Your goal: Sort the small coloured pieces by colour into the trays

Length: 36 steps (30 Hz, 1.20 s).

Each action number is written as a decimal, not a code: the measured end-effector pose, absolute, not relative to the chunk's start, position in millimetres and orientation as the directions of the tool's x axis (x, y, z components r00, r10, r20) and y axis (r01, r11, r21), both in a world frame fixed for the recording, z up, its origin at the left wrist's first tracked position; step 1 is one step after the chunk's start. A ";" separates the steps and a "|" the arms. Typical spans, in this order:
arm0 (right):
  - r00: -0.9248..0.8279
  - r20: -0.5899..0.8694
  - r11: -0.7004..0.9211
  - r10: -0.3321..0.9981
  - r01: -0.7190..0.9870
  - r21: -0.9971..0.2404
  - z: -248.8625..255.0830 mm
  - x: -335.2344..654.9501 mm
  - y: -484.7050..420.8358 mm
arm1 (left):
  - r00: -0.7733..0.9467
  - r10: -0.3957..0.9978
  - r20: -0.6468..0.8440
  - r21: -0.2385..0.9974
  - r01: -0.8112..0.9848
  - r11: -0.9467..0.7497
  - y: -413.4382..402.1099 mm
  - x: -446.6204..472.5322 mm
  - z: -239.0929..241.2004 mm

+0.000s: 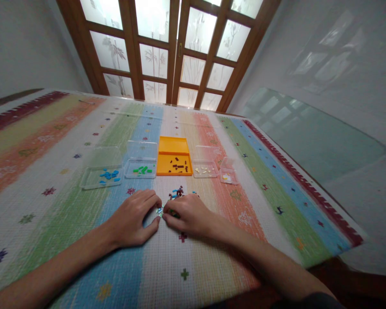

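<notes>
Lying at the middle of the frame, a little heap of mixed coloured pieces [177, 193] sits on the striped cloth [67, 214] of the bench, just above the two hands. One pale shiny piece [160, 210] rests between the fingertips of both hands. The left hand [133, 216] lies palm down, its grip loosely parted, thumb and forefinger apart and closing on nothing that shows. The right hand [188, 214] is curled over the cloth with a speck of green under its fingers; whether its grip has hold of anything cannot be told.

Farther up the frame stands a row of open boxes. From left to right: a clear box [86, 180] with blue pieces, a second clear box [128, 174] with green ones, an orange box [163, 169] with dark brown ones, a third clear box [212, 165] with cream ones, and a small box [233, 180] with a few pale and yellow bits. Judging by this, the sorting seems well along: each box already holds its colour, and only the small heap by the hands looks unsorted.
</notes>
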State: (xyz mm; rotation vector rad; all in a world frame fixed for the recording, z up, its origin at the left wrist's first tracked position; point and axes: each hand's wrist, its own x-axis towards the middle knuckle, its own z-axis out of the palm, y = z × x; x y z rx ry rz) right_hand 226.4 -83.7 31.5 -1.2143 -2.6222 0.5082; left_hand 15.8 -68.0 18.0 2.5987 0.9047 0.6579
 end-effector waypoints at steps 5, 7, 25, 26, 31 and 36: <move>-0.573 0.098 0.523 0.814 0.648 -0.554 49.5 252.2 -67.3 | 0.693 0.651 0.309 0.434 0.506 -0.745 -67.1 16.3 17.0; -0.439 0.164 0.448 0.883 0.689 -0.569 58.6 272.4 -55.3 | 0.695 0.648 0.310 0.434 0.503 -0.747 -67.0 16.1 17.2; -0.284 0.240 0.368 0.928 0.789 -0.491 56.1 330.2 -32.8 | 0.687 0.642 0.339 0.446 0.484 -0.753 -64.9 14.9 10.6; -0.362 0.186 0.403 0.914 0.747 -0.529 58.7 323.9 -37.8 | 0.689 0.643 0.334 0.446 0.485 -0.752 -65.1 15.0 11.5; -0.662 -0.064 0.509 0.747 0.631 -0.585 64.0 290.4 -58.4 | 0.696 0.645 0.316 0.448 0.490 -0.748 -66.1 15.9 17.1; -0.689 -0.093 0.567 0.719 0.659 -0.495 58.8 279.0 -60.6 | 0.699 0.642 0.316 0.444 0.489 -0.751 -66.2 15.2 17.9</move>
